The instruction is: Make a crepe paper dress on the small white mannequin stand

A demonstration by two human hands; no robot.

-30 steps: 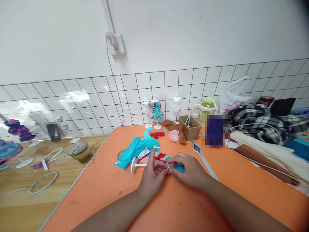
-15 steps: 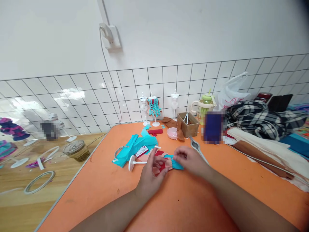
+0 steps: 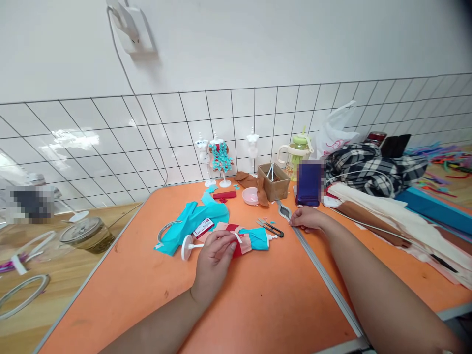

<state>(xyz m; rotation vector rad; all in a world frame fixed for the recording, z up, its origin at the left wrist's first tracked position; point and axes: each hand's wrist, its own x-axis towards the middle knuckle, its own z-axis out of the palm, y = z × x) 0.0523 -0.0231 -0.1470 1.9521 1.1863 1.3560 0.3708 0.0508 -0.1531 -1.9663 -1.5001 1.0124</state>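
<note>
cloth-wrapped mini dress form (image 3: 245,246) laid on its side on the orange table (image 3: 236,314), gripped by the curled left hand (image 3: 214,255). white strip (image 3: 239,238) seen at those fingertips. thread snips (image 3: 271,228) placed near the form's neck end. right hand (image 3: 308,219) set well apart, by the metal trim (image 3: 313,253); any pinched item cannot be told. form best steadied lightly, cloth kept uncreased.

Left hand (image 3: 214,260), mine: one, bare; broad rounded back, slim fingers, rounded thumb; fitted with one small white strip (image 3: 238,238) at the index fingertip, material too small to tell
Left forearm (image 3: 158,319), mine: one, bare; slender at the wrist, thickening toward the elbow
Right hand (image 3: 308,219), mine: one, bare; compact, short-looking fingers, nails too small to make out
Right forearm (image 3: 368,270), mine: one, bare; smooth, long, widening steadily from the wrist
</note>
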